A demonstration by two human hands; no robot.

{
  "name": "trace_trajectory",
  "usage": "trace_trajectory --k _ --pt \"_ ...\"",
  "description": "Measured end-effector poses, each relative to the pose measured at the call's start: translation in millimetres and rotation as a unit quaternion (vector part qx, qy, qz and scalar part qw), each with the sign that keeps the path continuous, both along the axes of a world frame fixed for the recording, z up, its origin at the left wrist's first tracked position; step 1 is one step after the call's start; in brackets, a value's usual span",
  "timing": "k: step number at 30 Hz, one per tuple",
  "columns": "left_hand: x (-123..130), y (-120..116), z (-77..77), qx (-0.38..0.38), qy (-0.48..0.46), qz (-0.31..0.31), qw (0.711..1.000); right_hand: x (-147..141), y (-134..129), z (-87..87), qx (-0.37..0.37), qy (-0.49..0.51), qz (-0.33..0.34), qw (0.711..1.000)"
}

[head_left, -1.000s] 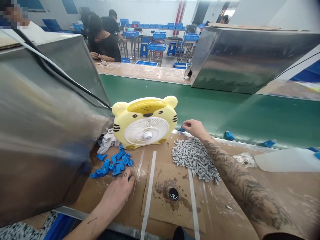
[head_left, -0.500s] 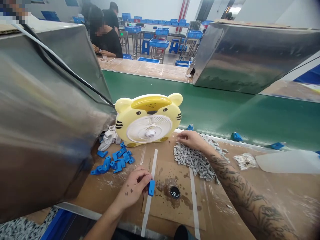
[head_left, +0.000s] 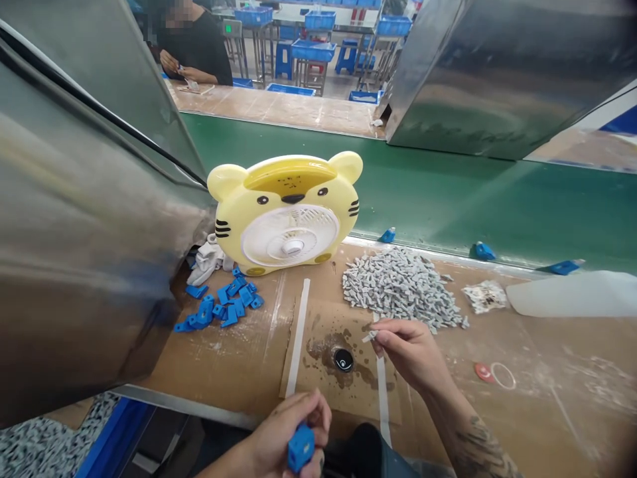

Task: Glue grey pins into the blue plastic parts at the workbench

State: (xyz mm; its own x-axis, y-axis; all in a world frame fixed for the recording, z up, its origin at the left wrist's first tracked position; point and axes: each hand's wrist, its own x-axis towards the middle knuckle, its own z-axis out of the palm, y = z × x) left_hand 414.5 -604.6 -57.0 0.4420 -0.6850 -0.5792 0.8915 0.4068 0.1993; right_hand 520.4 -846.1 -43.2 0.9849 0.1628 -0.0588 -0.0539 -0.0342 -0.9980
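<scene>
Near the table's front edge, my left hand [head_left: 293, 431] is closed around a blue plastic part [head_left: 301, 449]. My right hand [head_left: 405, 345] pinches a small grey piece [head_left: 371, 336] between thumb and fingertips, over the right white tape strip. Just beyond it lies a heap of small grey pieces [head_left: 403, 285]. Between the tape strips, a round black item [head_left: 343, 359] rests on a wet-spotted cardboard sheet [head_left: 318, 392]. Several blue parts [head_left: 231, 302] are scattered at the left of the table.
A yellow animal-faced fan [head_left: 291, 212] stands behind. Metal housings [head_left: 89, 219] rise at both sides. A green belt [head_left: 423, 192] crosses beyond, with blue parts along its edge. Opposite sits a person [head_left: 199, 46]. White cloth [head_left: 206, 259] lies left; a red piece [head_left: 484, 372] lies right.
My right hand has come back from the heap with a small grey piece. My left hand has moved nearer to me with the blue part. The view has tilted down.
</scene>
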Motion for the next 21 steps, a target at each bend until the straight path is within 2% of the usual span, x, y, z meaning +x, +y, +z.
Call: trace_trajectory --k 2,4,7,9,13,16,19,21 --pt "-2 1 0.9 0.082 -0.052 0.032 0.995 -8 -1 2.2 -0.025 -0.004 0.008 1.0" --pt "5 7 7.5 0.155 -0.097 0.085 0.979 -13 -3 8.6 -0.094 -0.06 0.05 0.993" --pt "20 20 21.8 0.153 -0.121 0.133 0.972 -19 -5 19.3 -0.217 -0.194 0.152 0.945" --pt "26 29 26.5 0.145 -0.146 0.126 0.971 -21 -4 24.6 -0.265 -0.242 0.214 0.909" --pt "31 36 16.3 0.199 -0.226 0.1 0.948 -21 2 31.9 -0.345 -0.285 0.273 0.851" --pt "36 30 4.6 0.22 -0.225 0.11 0.943 -16 6 36.2 -0.395 -0.302 0.292 0.817" --pt "44 17 1.2 0.214 -0.179 0.136 0.951 -11 8 38.5 -0.416 -0.3 0.316 0.799" --pt "49 7 3.2 0.185 -0.135 0.143 0.963 -10 6 39.9 -0.409 -0.294 0.317 0.804"
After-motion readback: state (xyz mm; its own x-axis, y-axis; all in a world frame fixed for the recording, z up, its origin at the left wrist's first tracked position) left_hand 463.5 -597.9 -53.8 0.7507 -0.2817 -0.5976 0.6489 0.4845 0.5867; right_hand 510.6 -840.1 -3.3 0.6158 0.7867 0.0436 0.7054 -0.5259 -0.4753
